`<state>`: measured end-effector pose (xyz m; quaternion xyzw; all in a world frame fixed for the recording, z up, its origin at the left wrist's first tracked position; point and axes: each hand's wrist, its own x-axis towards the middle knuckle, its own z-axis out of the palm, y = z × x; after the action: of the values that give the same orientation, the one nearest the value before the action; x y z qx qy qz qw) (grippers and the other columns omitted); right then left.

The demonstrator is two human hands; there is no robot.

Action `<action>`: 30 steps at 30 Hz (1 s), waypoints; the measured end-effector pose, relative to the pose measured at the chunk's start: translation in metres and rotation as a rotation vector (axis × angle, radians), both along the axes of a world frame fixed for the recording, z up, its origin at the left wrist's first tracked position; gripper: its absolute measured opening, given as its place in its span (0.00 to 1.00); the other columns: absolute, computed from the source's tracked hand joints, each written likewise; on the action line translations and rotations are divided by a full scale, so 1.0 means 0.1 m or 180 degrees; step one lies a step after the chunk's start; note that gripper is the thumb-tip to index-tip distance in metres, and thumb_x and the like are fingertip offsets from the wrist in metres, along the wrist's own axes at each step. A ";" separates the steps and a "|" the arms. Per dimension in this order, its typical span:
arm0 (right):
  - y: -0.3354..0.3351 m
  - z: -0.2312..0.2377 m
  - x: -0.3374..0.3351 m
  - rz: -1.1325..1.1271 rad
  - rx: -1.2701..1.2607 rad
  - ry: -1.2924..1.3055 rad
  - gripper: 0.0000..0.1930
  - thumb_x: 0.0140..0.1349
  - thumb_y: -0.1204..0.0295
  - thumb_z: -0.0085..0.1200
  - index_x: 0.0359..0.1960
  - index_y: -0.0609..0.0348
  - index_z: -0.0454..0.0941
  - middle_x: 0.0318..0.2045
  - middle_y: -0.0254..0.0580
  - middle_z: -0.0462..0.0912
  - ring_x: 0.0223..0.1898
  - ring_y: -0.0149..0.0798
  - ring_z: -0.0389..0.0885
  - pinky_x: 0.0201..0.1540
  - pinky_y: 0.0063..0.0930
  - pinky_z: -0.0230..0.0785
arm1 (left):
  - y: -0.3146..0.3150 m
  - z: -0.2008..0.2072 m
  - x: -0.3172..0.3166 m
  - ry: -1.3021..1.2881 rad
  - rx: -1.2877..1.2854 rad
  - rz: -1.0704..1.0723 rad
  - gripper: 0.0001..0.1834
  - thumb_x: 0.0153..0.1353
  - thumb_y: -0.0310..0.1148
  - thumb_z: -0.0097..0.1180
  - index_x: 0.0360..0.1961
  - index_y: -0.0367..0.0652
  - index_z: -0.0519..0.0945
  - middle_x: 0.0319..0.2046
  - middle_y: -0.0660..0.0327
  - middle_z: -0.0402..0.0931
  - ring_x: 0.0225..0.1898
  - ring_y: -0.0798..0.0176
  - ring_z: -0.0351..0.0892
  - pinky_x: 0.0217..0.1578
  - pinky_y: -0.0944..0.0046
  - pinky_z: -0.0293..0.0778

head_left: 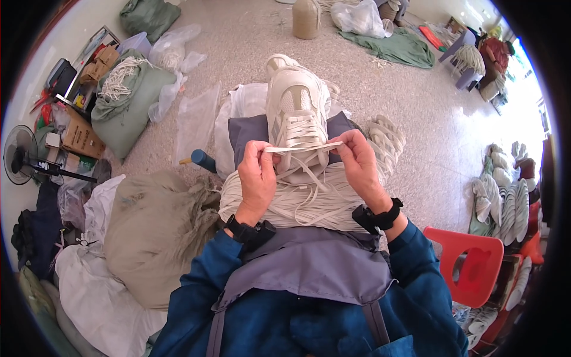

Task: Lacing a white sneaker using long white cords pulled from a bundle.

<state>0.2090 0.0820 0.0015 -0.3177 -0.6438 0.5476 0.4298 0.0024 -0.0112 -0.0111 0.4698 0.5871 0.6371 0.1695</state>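
A cream-white sneaker (289, 98) sits before me with its toe pointing away. Its upper part is laced crosswise. A flat white shoelace (303, 149) is stretched level across the shoe's collar. My left hand (257, 178) pinches the lace at its left side, and my right hand (360, 166) pinches it at the right. Loose lace hangs below the tongue. Under the shoe's heel lies a thick bundle of white laces (267, 202) across my lap, on a grey apron (309, 262). Dark devices are strapped to both wrists.
Left of me lie a tan cloth sack (154, 232), a green sack (122, 113) topped with laces, and a black fan (35, 160). A blue cylinder (203, 160) stands near my left hand. At right are a red chair (467, 262) and piled shoe parts (505, 196). Another person (495, 62) sits far right.
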 end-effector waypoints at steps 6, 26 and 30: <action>0.03 0.18 0.10 0.0456 0.0737 -0.0410 0.06 0.71 0.80 0.51 0.47 0.63 0.75 0.44 0.37 0.81 0.46 0.28 0.79 0.52 0.23 0.72 | -0.05 0.04 0.02 0.0779 -0.0302 -0.0207 0.13 0.64 0.27 0.64 0.46 0.36 0.75 0.36 0.61 0.78 0.37 0.67 0.79 0.40 0.65 0.75; -0.01 0.10 -0.08 0.0735 -0.0625 0.0083 0.19 0.71 0.76 0.53 0.62 0.69 0.69 0.52 0.43 0.80 0.52 0.31 0.79 0.56 0.27 0.73 | -0.06 -0.01 -0.25 -0.0147 -0.0347 -0.0039 0.06 0.64 0.24 0.59 0.42 0.35 0.79 0.31 0.64 0.80 0.31 0.74 0.75 0.34 0.70 0.73; -0.05 0.18 -0.09 0.0817 -0.0797 0.0216 0.20 0.72 0.75 0.53 0.62 0.69 0.69 0.52 0.43 0.81 0.52 0.30 0.79 0.57 0.26 0.73 | -0.05 -0.04 -0.27 -0.0160 -0.0332 -0.0027 0.07 0.64 0.24 0.60 0.42 0.35 0.79 0.31 0.63 0.80 0.31 0.73 0.76 0.35 0.70 0.74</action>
<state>0.1996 0.0773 0.0191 -0.2653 -0.5910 0.6842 0.3350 -0.0250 -0.0163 -0.0151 0.4468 0.6130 0.6165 0.2111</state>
